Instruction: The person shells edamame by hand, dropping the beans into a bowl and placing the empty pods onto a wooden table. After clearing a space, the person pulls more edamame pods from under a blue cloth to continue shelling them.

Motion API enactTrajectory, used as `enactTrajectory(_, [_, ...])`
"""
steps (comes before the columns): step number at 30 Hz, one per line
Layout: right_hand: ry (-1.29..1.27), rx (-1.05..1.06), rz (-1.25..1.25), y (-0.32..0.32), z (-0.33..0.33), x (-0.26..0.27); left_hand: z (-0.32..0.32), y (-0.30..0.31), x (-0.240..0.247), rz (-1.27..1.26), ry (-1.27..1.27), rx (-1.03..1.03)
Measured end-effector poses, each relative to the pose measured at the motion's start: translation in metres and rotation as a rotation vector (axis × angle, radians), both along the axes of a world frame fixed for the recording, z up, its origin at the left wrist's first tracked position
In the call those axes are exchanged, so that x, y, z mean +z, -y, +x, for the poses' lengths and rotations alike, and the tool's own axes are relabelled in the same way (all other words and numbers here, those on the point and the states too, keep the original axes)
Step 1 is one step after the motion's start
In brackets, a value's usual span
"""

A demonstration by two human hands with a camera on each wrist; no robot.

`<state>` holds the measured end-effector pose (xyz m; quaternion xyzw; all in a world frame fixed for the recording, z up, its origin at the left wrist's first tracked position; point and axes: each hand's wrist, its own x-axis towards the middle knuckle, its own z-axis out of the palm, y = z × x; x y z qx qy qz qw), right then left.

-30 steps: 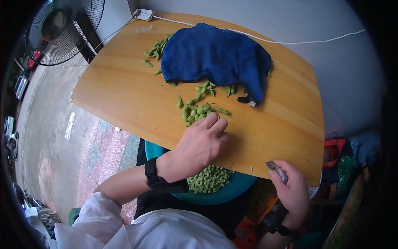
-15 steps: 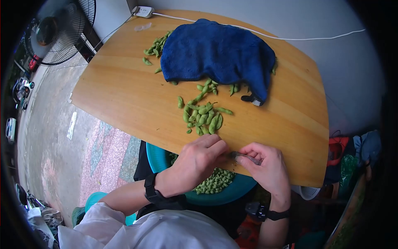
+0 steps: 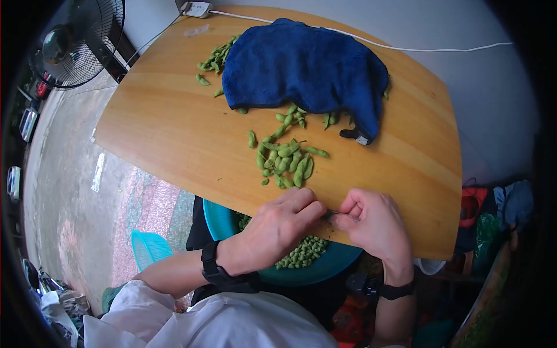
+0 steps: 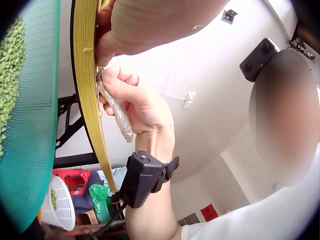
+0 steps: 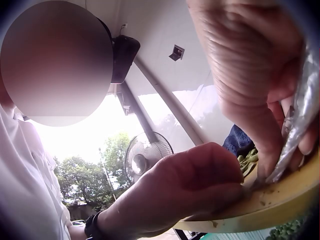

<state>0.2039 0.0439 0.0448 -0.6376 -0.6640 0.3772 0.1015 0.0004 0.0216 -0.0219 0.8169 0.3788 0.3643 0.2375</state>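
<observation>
At the table's front edge, my left hand [image 3: 278, 229] has bent fingers beside the tip of a thin tool; what lies between its fingertips is hidden. My right hand [image 3: 377, 226] grips that tool, whose handle, wrapped in clear plastic [image 4: 119, 112], slants below the palm in the left wrist view. The right wrist view has the left hand [image 5: 185, 185] meeting the tool's narrow end. Just beyond the hands is a small pile of green pods [image 3: 287, 159]. Below the edge, a teal basin [image 3: 217, 220] holds shelled green beans [image 3: 301, 253].
A blue cloth [image 3: 301, 66] covers part of another pod heap [image 3: 217, 57] at the back of the table [image 3: 156, 116]. A white cable [image 3: 406, 49] runs behind from a power strip [image 3: 196, 9]. A fan [image 3: 58, 46] stands left; a white basket [image 4: 61, 202] is low on the right.
My left hand has come back from the pod pile to the table's front edge. My right hand has moved left with the tool and now meets it there.
</observation>
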Motion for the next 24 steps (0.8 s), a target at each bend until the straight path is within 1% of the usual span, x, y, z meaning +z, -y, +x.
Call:
enactTrajectory(2, [0.029, -0.022, -0.066, -0.002, 0.000, 0.000, -0.002, -0.003, 0.003, 0.005, -0.028, -0.030])
enactTrajectory(6, [0.003, -0.030, -0.078, -0.002, 0.002, -0.002, -0.004, -0.010, 0.012, -0.014, -0.090, -0.119])
enactTrajectory(7, [0.006, -0.030, -0.077, -0.002, 0.002, -0.002, -0.005, -0.012, 0.013, -0.012, -0.091, -0.117])
enactTrajectory(9, [0.004, -0.027, -0.073, -0.002, 0.002, -0.002, -0.006, -0.014, 0.013, -0.039, -0.084, -0.180])
enactTrajectory(13, [-0.005, -0.023, -0.069, -0.003, 0.004, -0.004, -0.010, -0.014, 0.010, -0.001, -0.046, -0.197])
enactTrajectory(15, [0.000, -0.011, -0.054, -0.002, 0.005, -0.004, -0.012, -0.010, 0.006, 0.064, 0.011, -0.185])
enactTrajectory(19, [-0.012, -0.004, -0.028, 0.001, 0.005, -0.005, -0.010, -0.007, 0.006, 0.099, 0.066, -0.160])
enactTrajectory(21, [-0.013, 0.020, 0.002, 0.005, 0.004, -0.006, -0.004, -0.004, 0.010, 0.046, -0.021, -0.082])
enactTrajectory(24, [-0.053, -0.021, 0.023, 0.013, 0.003, -0.007, -0.001, 0.000, 0.015, 0.000, -0.066, -0.029])
